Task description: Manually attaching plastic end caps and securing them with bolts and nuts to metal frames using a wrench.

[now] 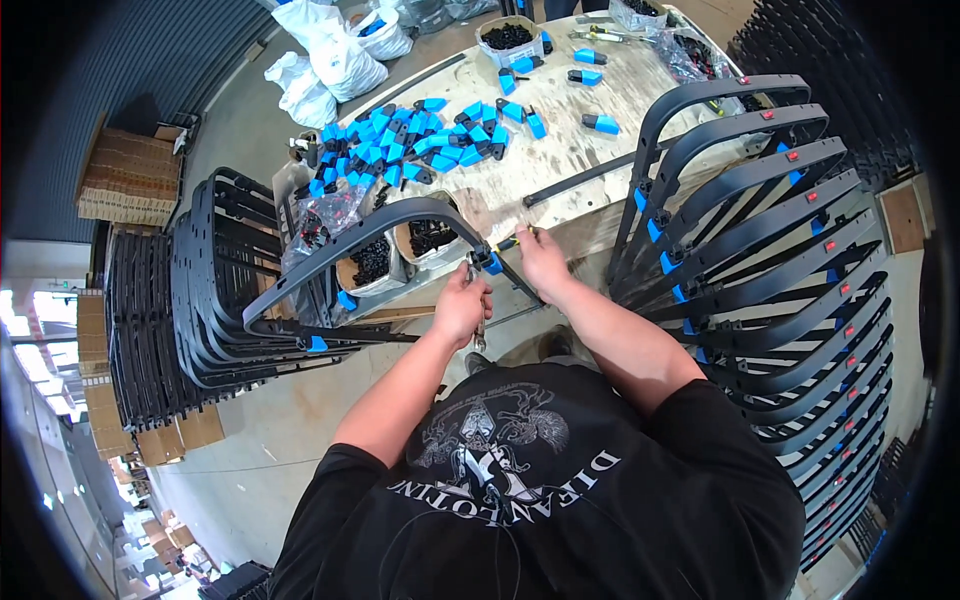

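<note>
A black curved tubular frame stands at the near edge of the table in front of me, with a blue-and-black plastic bracket on its right leg. My left hand is closed around a silvery wrench just left of that bracket; its upper end shows by my fingertips. My right hand is closed on a screwdriver with a yellow-and-black handle, which points at the bracket from the right. The screwdriver's tip is too small to make out. More blue brackets sit lower on the frame's left side.
Loose blue-and-black brackets lie heaped on the worktable. Tubs of small black parts stand at its near left edge. Finished-looking frames line up at the right; others are stacked left. White sacks rest on the floor behind.
</note>
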Motion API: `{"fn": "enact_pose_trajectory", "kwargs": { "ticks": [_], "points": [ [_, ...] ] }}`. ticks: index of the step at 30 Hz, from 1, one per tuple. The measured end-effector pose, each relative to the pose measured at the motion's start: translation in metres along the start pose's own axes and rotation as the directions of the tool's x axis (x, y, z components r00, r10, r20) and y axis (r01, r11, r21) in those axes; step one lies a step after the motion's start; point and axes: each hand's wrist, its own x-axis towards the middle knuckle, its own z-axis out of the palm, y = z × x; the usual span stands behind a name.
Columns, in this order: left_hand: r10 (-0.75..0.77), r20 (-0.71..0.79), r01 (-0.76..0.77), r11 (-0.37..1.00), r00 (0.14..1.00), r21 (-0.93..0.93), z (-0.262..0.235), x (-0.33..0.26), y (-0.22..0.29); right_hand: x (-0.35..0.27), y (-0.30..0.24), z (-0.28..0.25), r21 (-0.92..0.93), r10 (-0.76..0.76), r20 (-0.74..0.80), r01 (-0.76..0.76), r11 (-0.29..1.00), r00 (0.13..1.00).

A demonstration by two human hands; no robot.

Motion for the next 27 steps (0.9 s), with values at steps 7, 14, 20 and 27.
{"fn": "enact_pose_trajectory", "kwargs": {
  "ticks": [7,14,20,27],
  "points": [
    [-0.007,0.063,0.006,1.0,0.998,0.003,-0.001,-0.006,0.021,0.004,0.0,0.0,0.155,0.101,0.033,-0.105,0.982,0.994],
    [-0.006,0.142,-0.001,0.999,0.99,0.051,-0.002,-0.006,0.028,0.013,0.003,-0.003,0.117,0.137,0.112,-0.15,0.982,0.984],
    [-0.01,0.174,0.007,1.0,0.985,0.021,-0.006,-0.001,0.028,0.005,-0.004,-0.006,0.082,0.038,0.129,-0.049,0.995,0.991],
    [-0.011,0.187,0.003,0.999,0.982,0.043,-0.004,-0.001,0.032,0.031,-0.011,-0.025,-0.359,-0.023,0.301,0.135,0.923,0.953]
  ]
}}
